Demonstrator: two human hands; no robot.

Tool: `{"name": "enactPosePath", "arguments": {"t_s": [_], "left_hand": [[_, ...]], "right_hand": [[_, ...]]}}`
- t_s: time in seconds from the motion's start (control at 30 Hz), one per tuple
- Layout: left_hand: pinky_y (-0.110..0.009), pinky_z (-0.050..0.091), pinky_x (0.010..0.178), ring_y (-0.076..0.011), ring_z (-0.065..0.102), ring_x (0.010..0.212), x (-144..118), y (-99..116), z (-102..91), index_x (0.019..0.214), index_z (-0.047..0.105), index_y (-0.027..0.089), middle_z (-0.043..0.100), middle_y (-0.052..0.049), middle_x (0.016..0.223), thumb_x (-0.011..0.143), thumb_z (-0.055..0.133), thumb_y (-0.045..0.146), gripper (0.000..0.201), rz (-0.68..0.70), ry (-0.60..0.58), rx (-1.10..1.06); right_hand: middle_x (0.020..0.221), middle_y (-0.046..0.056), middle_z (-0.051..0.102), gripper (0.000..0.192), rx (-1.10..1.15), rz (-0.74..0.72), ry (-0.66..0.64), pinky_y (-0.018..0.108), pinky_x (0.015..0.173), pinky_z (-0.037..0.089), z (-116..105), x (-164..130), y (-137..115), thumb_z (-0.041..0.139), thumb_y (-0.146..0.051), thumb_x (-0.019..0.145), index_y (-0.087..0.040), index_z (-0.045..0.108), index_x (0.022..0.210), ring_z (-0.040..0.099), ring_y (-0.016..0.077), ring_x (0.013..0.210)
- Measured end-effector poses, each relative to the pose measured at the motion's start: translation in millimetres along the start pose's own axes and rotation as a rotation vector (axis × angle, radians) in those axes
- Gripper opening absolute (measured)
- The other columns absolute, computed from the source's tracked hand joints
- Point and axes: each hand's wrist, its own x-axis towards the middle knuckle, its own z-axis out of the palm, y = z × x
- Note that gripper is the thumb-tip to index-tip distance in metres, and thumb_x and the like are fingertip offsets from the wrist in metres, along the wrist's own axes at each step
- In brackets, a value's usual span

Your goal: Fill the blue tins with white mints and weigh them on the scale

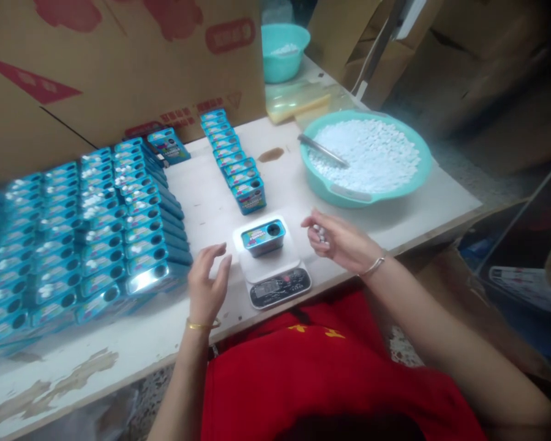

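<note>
A small blue box [263, 237] with a round dark hole in its top stands on the white platform of a kitchen scale [281, 288]. To the left of the scale, my left hand [207, 282] holds nothing, its thumb and fingers apart. On the other side, my right hand [337, 241] is curled around several small white tablets [320, 233], apart from the box. Beyond it sits a turquoise basin [365, 197] full of the same white tablets, with a metal scoop handle [324, 151] slanting out over its left rim.
Rows of blue boxes [151, 242] cover the table's left side, many with white tablets on top. A single line of boxes [234, 160] stands behind the scale. A large carton [119, 67] walls the back; another turquoise basin [282, 64] stands far behind.
</note>
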Motion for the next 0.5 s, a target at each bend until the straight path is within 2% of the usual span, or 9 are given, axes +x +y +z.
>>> {"name": "enactPosePath", "arguments": {"t_s": [0.1,0.2,0.33,0.5], "left_hand": [[-0.034,0.048,0.088,-0.0181,0.061,0.096,2.8,0.8,2.0,0.103,0.061,0.016,0.066,-0.008,0.1,0.087,0.055,0.025,0.019,0.008,0.0,-0.011],[-0.035,0.048,0.088,-0.0182,0.061,0.095,6.0,2.1,3.6,0.102,0.061,0.016,0.066,-0.008,0.099,0.088,0.054,0.025,0.018,0.018,-0.005,-0.02],[-0.035,0.048,0.088,-0.0181,0.061,0.096,8.0,2.4,5.2,0.103,0.061,0.016,0.066,-0.008,0.1,0.088,0.054,0.025,0.019,0.016,-0.008,-0.023],[-0.035,0.048,0.089,-0.0181,0.061,0.097,6.0,0.4,4.6,0.102,0.061,0.016,0.066,-0.008,0.101,0.088,0.053,0.025,0.018,0.009,-0.014,-0.026]], "right_hand": [[0.068,-0.002,0.047,0.021,0.154,0.091,0.05,0.021,0.043,0.024,-19.6,-5.4,23.2,0.064,-0.03,0.078,-0.014,0.06,0.093,0.037,0.0057,0.051],[0.071,-0.002,0.049,0.025,0.141,0.112,0.099,0.02,0.043,0.025,-27.7,-12.4,36.0,0.066,-0.023,0.075,-0.015,0.06,0.097,0.037,0.0058,0.052],[0.069,-0.003,0.052,0.029,0.066,0.082,0.159,0.019,0.043,0.022,-26.9,-17.9,40.1,0.072,-0.034,0.073,-0.018,0.056,0.09,0.036,0.0052,0.05],[0.063,-0.004,0.052,0.036,-0.018,0.052,0.141,0.02,0.043,0.017,-21.3,-16.4,40.1,0.072,-0.045,0.073,-0.016,0.054,0.085,0.032,0.0033,0.046]]}}
